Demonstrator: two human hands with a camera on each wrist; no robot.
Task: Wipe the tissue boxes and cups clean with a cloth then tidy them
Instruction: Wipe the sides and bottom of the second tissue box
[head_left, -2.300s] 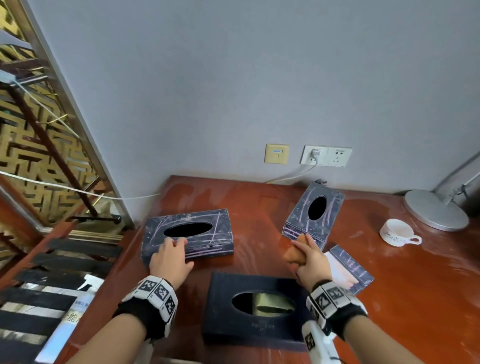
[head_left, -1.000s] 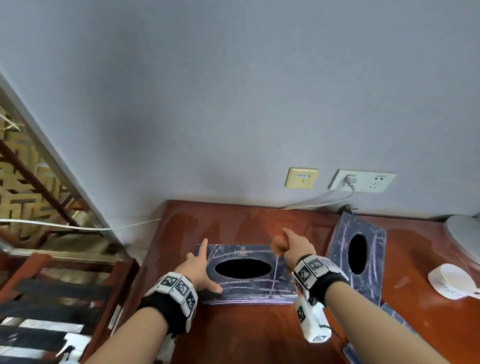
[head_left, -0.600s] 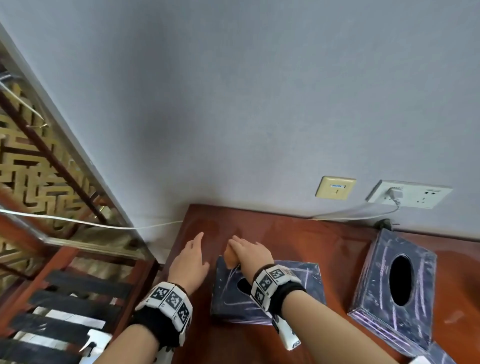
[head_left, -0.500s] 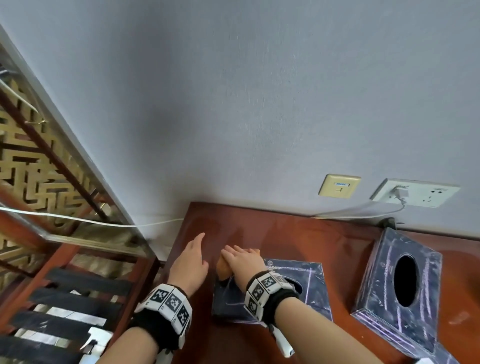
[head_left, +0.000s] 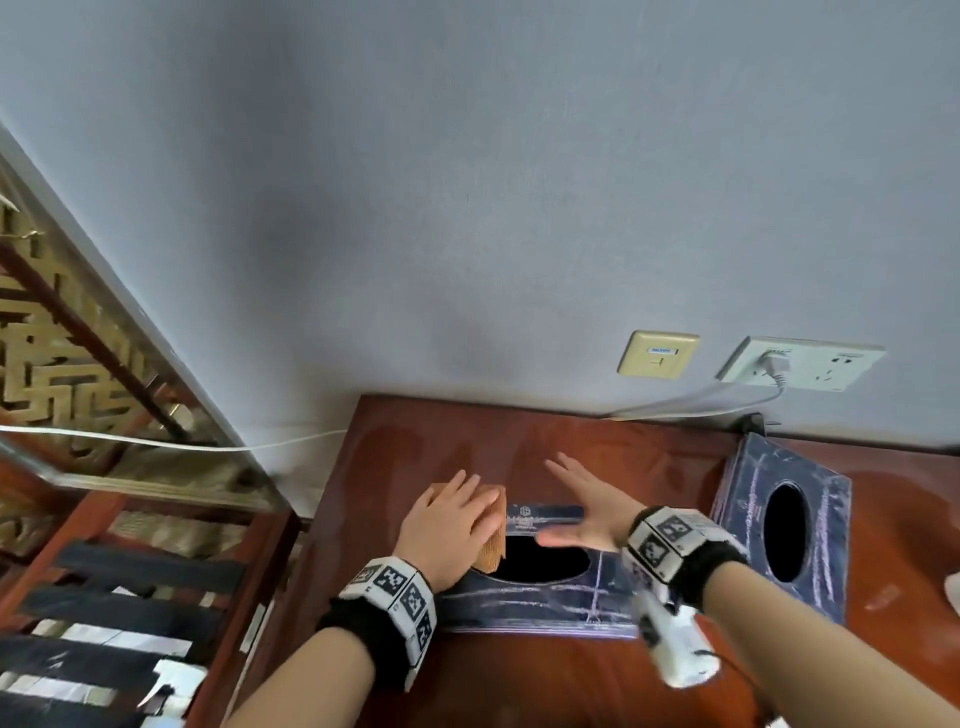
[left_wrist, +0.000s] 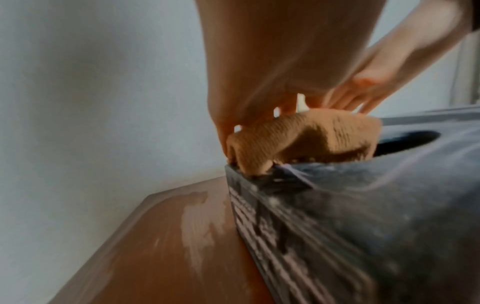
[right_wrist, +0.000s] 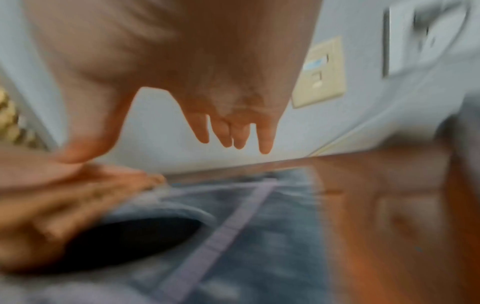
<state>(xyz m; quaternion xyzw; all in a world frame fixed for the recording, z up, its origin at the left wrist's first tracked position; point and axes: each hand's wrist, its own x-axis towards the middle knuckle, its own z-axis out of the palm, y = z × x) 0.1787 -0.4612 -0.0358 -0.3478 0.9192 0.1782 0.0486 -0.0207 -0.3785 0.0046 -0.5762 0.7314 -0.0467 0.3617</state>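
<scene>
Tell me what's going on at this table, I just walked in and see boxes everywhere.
A person is wiping tissue boxes. Their left hand presses a folded orange cloth flat onto the left end of a dark tissue box lying on the red-brown wooden table. The right hand hovers open over the same box, holding nothing. A second tissue box stands propped up to the right, near the wall sockets.

L hand (head_left: 451, 522) lies flat, palm down, fingers straight & together, forearm reaching fwd. R hand (head_left: 587, 512) hovers w/ fingers spread, thumb out to the left, holding nothing. Marker bands on both wrists.
</scene>
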